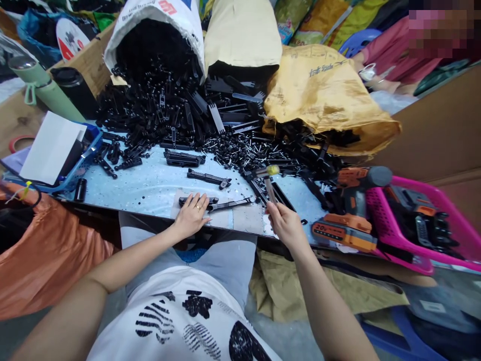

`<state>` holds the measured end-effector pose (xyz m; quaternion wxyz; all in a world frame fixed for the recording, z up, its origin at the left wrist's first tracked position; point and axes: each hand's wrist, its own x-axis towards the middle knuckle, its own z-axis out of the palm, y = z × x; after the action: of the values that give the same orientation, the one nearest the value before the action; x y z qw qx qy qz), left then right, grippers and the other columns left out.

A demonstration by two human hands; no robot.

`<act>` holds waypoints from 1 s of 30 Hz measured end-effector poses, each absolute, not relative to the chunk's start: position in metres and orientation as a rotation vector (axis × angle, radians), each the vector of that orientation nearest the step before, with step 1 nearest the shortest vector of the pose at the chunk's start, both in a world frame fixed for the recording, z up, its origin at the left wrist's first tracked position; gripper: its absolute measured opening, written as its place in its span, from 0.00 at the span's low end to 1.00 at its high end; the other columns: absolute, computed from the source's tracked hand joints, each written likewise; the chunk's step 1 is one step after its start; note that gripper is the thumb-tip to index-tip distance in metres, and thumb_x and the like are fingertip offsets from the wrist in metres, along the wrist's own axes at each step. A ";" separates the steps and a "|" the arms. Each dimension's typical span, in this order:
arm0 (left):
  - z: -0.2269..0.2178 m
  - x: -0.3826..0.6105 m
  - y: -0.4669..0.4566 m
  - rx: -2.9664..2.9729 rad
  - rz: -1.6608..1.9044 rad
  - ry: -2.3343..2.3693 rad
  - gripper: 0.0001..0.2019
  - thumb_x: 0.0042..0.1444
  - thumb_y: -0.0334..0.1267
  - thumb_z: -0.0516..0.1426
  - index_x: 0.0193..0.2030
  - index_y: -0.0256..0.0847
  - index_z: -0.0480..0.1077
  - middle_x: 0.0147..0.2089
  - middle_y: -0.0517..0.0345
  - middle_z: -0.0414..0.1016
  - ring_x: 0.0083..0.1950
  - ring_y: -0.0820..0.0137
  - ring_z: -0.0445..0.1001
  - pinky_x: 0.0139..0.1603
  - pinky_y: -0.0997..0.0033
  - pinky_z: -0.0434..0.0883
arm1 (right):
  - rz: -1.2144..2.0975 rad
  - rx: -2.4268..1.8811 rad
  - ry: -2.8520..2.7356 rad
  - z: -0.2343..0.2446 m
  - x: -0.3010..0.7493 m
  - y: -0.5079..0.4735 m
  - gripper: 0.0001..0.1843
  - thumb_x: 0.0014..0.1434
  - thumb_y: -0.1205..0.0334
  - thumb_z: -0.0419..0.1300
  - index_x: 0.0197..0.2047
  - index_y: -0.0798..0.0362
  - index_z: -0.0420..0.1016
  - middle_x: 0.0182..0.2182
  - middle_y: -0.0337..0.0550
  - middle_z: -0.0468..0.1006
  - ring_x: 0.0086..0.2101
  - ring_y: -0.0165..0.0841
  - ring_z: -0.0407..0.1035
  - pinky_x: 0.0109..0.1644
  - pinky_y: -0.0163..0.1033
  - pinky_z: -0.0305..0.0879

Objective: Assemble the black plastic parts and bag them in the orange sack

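Note:
My left hand rests on a long black plastic part at the table's front edge, fingers over its left end and thumb on the near side. The part lies on a flat piece of grey-brown cardboard. My right hand is closed around the handle of a small hammer with a yellowish tip; the hammer head is raised right of the part. Beyond my left hand lie another black part and a pair of stacked black parts.
Behind are a heap of black parts, a pile of small pins, a white sack and a yellow sack. An orange-black cordless drill and pink basket stand right. A person sits at upper right.

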<state>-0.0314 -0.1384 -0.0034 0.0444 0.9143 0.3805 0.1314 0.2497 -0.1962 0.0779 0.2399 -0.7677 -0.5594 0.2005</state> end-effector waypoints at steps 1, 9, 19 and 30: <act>-0.004 -0.031 -0.138 2.793 0.400 1.160 0.29 0.62 0.47 0.48 0.65 0.29 0.55 0.66 0.39 0.55 0.68 0.51 0.51 0.67 0.49 0.49 | 0.547 -2.046 -1.582 0.087 0.234 -0.203 0.25 0.62 0.40 0.42 0.27 0.50 0.65 0.18 0.39 0.67 0.20 0.32 0.62 0.27 0.36 0.57; -0.002 -0.032 -0.138 2.805 0.380 1.126 0.29 0.62 0.48 0.48 0.65 0.31 0.54 0.66 0.39 0.56 0.68 0.52 0.52 0.66 0.47 0.50 | 0.237 -2.123 -2.059 0.056 0.195 -0.217 0.24 0.65 0.45 0.41 0.28 0.50 0.64 0.13 0.40 0.66 0.14 0.32 0.59 0.21 0.36 0.48; 0.001 -0.041 -0.117 2.936 0.281 1.032 0.25 0.64 0.43 0.46 0.60 0.23 0.57 0.57 0.32 0.65 0.57 0.54 0.65 0.60 0.55 0.57 | -0.044 -2.889 -1.385 0.042 0.370 -0.180 0.31 0.63 0.44 0.43 0.42 0.64 0.74 0.33 0.65 0.74 0.35 0.50 0.70 0.35 0.47 0.60; 0.012 -0.035 -0.102 3.019 -0.031 1.021 0.46 0.52 0.68 0.46 0.61 0.22 0.56 0.47 0.34 0.69 0.47 0.54 0.67 0.43 0.62 0.60 | -0.204 -1.368 -2.707 -0.008 0.224 -0.115 0.32 0.57 0.34 0.48 0.28 0.56 0.70 0.26 0.47 0.72 0.30 0.35 0.65 0.35 0.38 0.55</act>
<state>-0.0354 -0.1017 0.0122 -0.0229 0.9470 0.3203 -0.0098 0.2240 -0.1152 -0.0081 0.0507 -0.4493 -0.8894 -0.0669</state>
